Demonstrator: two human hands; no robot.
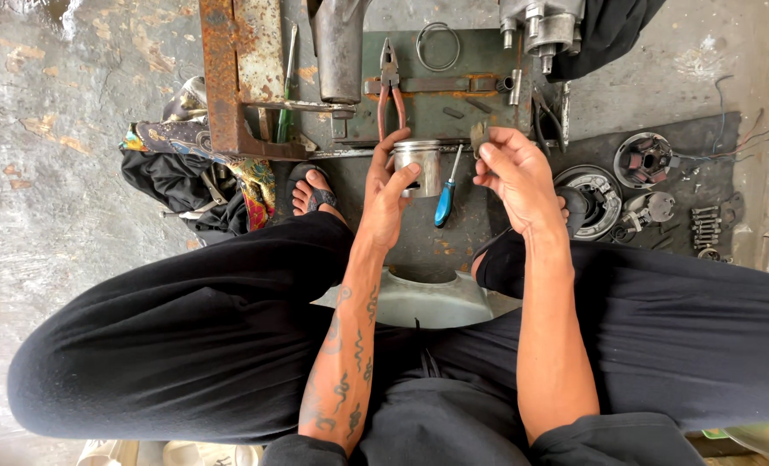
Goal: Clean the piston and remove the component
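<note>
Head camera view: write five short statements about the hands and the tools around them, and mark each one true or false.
1. The left hand holds a shiny metal piston. True.
2. The right hand is empty. False: it pinches a small dark piece at its fingertips.
3. A blue-handled screwdriver lies between the two hands. True.
4. The red-handled pliers are gripped in the right hand. False: they lie on the green metal plate, above the left hand.
5. A row of bolts lies on the dark mat at the right. True.
</note>
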